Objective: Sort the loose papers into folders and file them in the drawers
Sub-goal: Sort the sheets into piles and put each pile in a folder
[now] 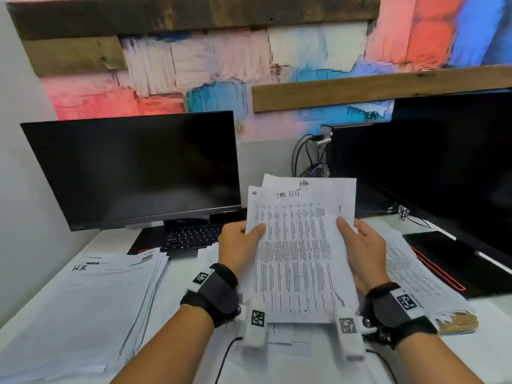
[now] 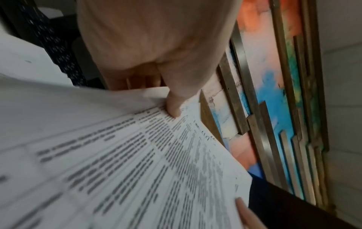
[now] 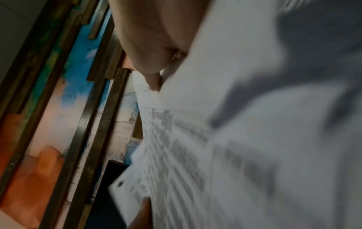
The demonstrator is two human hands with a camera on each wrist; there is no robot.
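Observation:
I hold a small sheaf of printed papers [image 1: 297, 250] upright over the desk, its front sheet full of dense columns with handwriting at the top. My left hand [image 1: 239, 242] grips its left edge, thumb on the front. My right hand [image 1: 360, 245] grips the right edge the same way. In the left wrist view my thumb presses the sheaf of papers [image 2: 137, 162]. The right wrist view shows the papers [image 3: 235, 139] blurred, with my thumb at their edge. A thick stack of papers [image 1: 91, 297] marked "HR" lies at the left. More loose sheets [image 1: 415, 275] spread at the right.
Two dark monitors [image 1: 133, 167] [image 1: 432, 167] stand at the back, with a black keyboard [image 1: 191, 236] between them. A dark folder with a red edge [image 1: 454, 261] lies under the right monitor. A brown folder corner [image 1: 460, 324] pokes out beneath the right sheets. Cables [image 1: 307, 156] hang behind.

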